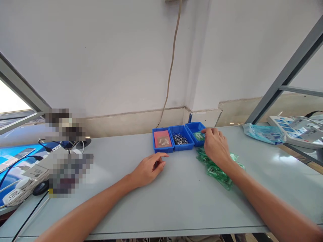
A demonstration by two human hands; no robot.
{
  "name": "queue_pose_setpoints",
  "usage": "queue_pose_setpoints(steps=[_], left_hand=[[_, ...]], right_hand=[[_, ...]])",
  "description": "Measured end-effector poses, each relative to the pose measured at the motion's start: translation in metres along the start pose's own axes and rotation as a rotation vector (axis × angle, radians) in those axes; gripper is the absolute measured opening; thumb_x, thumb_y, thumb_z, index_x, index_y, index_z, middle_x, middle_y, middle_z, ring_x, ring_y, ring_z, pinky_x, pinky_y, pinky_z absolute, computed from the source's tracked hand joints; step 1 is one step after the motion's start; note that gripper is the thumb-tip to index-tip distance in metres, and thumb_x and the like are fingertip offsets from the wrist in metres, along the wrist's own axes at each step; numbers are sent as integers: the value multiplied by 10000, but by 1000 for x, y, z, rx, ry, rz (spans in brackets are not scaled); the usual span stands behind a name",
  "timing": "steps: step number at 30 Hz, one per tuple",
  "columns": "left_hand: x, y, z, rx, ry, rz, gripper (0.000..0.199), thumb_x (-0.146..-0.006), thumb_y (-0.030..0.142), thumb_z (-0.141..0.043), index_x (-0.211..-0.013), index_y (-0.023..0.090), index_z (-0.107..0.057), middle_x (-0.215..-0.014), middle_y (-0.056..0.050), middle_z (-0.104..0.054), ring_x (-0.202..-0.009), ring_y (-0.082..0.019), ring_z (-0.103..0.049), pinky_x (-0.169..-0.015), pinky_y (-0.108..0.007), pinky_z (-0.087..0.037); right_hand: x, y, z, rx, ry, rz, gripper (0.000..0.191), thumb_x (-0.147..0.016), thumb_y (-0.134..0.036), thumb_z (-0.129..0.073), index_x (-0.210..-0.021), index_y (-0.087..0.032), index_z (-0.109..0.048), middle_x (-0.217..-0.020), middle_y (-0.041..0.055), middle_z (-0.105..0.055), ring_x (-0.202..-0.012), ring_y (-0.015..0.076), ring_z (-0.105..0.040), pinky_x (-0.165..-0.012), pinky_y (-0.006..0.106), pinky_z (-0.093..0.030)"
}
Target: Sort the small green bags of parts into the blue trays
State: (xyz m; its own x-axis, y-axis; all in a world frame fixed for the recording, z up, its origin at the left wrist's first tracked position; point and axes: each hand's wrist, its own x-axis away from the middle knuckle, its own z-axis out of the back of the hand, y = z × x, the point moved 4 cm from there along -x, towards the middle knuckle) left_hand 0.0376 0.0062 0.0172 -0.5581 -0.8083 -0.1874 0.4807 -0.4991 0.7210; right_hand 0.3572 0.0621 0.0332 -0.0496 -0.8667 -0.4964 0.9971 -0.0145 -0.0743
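Three blue bins stand side by side near the wall. The left bin (154, 148) holds a pink sheet with a small clear packet (163, 141) on it. Many small metal pins (179, 139) lie in the middle bin (188, 146). In the right bin (193, 126) is a green packet (199, 135), with the fingertips of my right hand (216, 144) at its edge, closed on it. Green packets (219, 173) lie in a pile under my right wrist. My left hand (148, 169) rests on the table below the left bin, fingers apart, holding nothing.
The grey table (176, 201) spans the view. At the left are a white power strip (24, 191), cables and a phone (19, 158). A blue plastic packet (264, 132) and a white box (294, 129) are at the right. Metal frame bars slant at both sides.
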Motion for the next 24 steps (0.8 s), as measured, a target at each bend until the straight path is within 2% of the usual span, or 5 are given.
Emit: queue_pose_setpoints(steps=[8, 12, 16, 20, 24], left_hand=[[-1, 2, 0, -22, -6, -6, 372, -1137, 427, -470, -1410, 239, -640, -909, -10, -715, -816, -181, -660, -866, -316, -557], [-1, 2, 0, -20, -12, -5, 371, -1135, 422, -469, -1408, 239, -642, -914, -13, -720, -822, -183, -659, -874, -322, -558], [-1, 2, 0, -26, -14, -4, 381, -1137, 442, -463, -1411, 245, -642, -919, -17, -729, -828, -190, -660, -879, -330, -561], [-1, 3, 0, -32, -13, 0, 388, -1137, 453, -464, -1407, 244, -649, -913, -20, -733, -830, -194, -665, -878, -333, -565], [-1, 3, 0, -34, -15, 4, 395, -1138, 449, -462, -1415, 242, -652, -916, -23, -738, -845, -195, -672, -883, -332, -567]], right_hand=[[-6, 8, -10, -122, 1, -22, 402, -1016, -94, -410, -1285, -181, -695, -1236, 174, -714, -1083, 339, -625, -870, 436, -450], [-4, 6, -13, -101, 21, -6, 386, -1093, -220, -382, -1203, -199, -752, -1214, 169, -727, -1090, 355, -592, -856, 452, -449], [0, -2, -6, -34, 75, 22, 385, -1116, -316, -406, -1101, -174, -763, -1291, 203, -684, -1137, 382, -564, -861, 470, -446], [3, -12, 7, 25, 111, 53, 339, -1123, -350, -435, -1143, -167, -718, -1268, 207, -681, -1119, 381, -576, -863, 466, -431], [6, -24, 16, 51, -14, 104, 309, -1152, -323, -397, -1028, -182, -642, -1056, 157, -728, -994, 332, -641, -798, 411, -396]])
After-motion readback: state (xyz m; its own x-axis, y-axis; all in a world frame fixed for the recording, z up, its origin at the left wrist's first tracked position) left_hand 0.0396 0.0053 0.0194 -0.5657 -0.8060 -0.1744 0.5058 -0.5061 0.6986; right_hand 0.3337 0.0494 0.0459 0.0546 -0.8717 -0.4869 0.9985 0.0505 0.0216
